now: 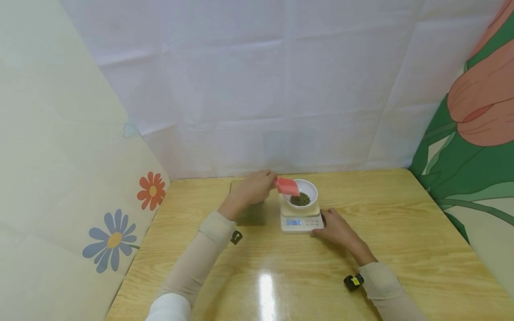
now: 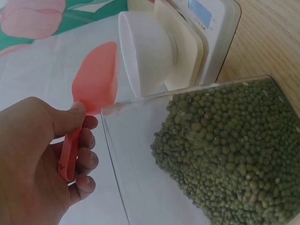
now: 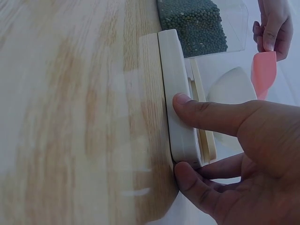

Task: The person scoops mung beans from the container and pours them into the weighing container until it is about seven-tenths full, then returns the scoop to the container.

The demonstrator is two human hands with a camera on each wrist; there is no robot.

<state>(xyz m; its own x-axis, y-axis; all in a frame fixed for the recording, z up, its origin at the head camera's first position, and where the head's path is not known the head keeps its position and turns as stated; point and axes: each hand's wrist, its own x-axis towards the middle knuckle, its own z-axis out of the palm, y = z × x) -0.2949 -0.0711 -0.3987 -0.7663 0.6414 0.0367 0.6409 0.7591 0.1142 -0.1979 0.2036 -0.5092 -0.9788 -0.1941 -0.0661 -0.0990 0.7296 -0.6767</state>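
My left hand (image 1: pixel 254 186) grips the handle of a pink scoop (image 2: pixel 96 77), thumb pressed along its top. The scoop's lip hangs tilted over a white bowl (image 2: pixel 150 54). Green mung beans (image 1: pixel 301 200) lie in the bottom of that bowl, which stands on a white kitchen scale (image 1: pixel 286 227) with a lit display. At the scale's front right corner, my right hand (image 1: pixel 336 229) holds on, its thumb against the front edge and fingers at the side. A clear container (image 2: pixel 136 164), partly filled with mung beans (image 2: pixel 229 145), stands left of the scale beneath my left forearm.
The wooden table (image 1: pixel 281 263) ends at a white cloth backdrop (image 1: pixel 241 89) just behind the scale. Flower-printed panels border it on the left (image 1: pixel 60 147) and right (image 1: pixel 482 187).
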